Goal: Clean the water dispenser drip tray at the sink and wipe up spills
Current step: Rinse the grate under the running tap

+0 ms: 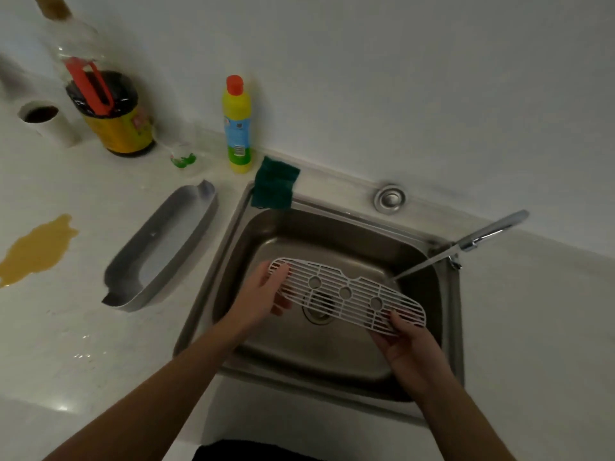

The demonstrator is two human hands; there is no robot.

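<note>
While water runs from the tap (489,234) in a thin stream (419,266), I have the white grille (346,292) of the drip tray held flat over the sink (332,224), roughly above the drain. I judge the job to be in its early part: the grille is off the tray and at the rinse, and the stream reaches the grille's far edge, though I cannot tell whether it lands on the bars or just behind them.

What is left looks like most of the work. The grey tray base (163,244) lies on the desk (83,327) just left of the sink, not yet under the water. A yellow-brown spill (36,251) spreads on the desk further left, unwiped, and a few droplets (83,356) glint nearer me. The green scouring pad (274,188) hangs over the sink's back corner and the yellow detergent bottle (237,124) stands capped beside it; neither is in use.

As for my hands, the left hand (263,297) holds the grille's left end, thumb laid on top and fingers curled underneath. The right hand (409,341) pinches the right end, thumb on the bars and fingers closed below. Both are closed on the grille and nothing else, and the grille touches neither the sink wall nor the drain.
</note>
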